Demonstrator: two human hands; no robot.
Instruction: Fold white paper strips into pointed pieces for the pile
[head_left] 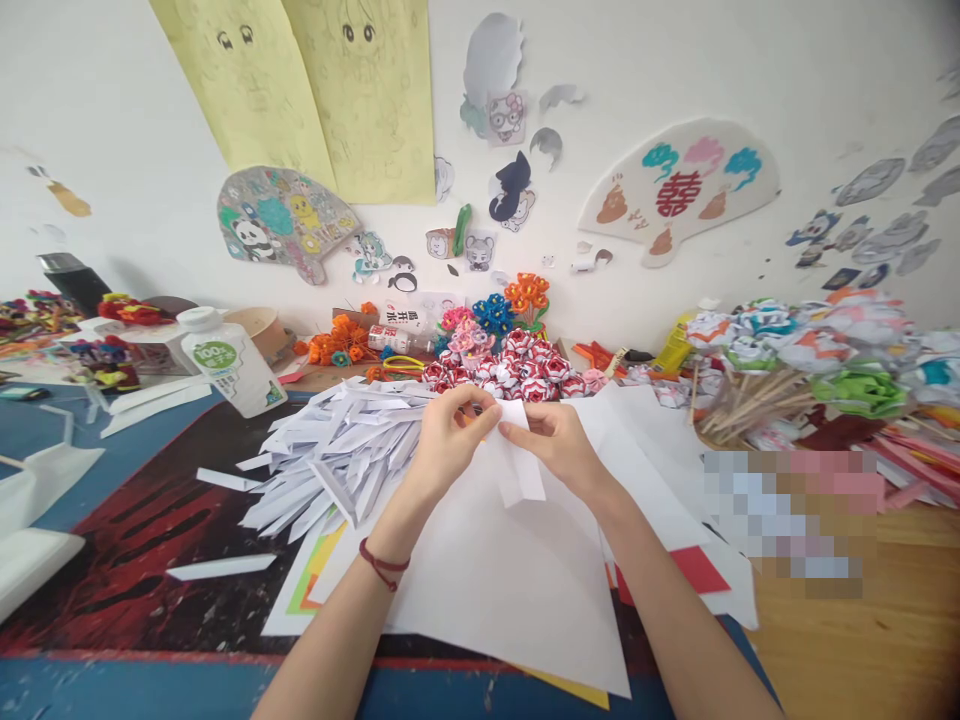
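Note:
Both hands meet over the white sheets in the middle of the head view. My left hand (454,435) pinches the upper left part of a white paper strip (523,470) between thumb and fingers. On the strip's right side, my right hand (551,440) grips it with thumb and fingertips. The strip's lower end hangs down towards me. Beneath lies a large white paper sheet (510,590), with coloured sheets poking out from under it. A loose pile of folded white paper strips (337,450) spreads just left of my left hand.
Red-and-white paper flowers (517,370) stand behind my hands. A white bottle (232,360) leans at the back left. Paper flowers on sticks (757,400) crowd the right side. Single strips lie on the dark mat (150,540). Paper fans (675,190) hang on the wall.

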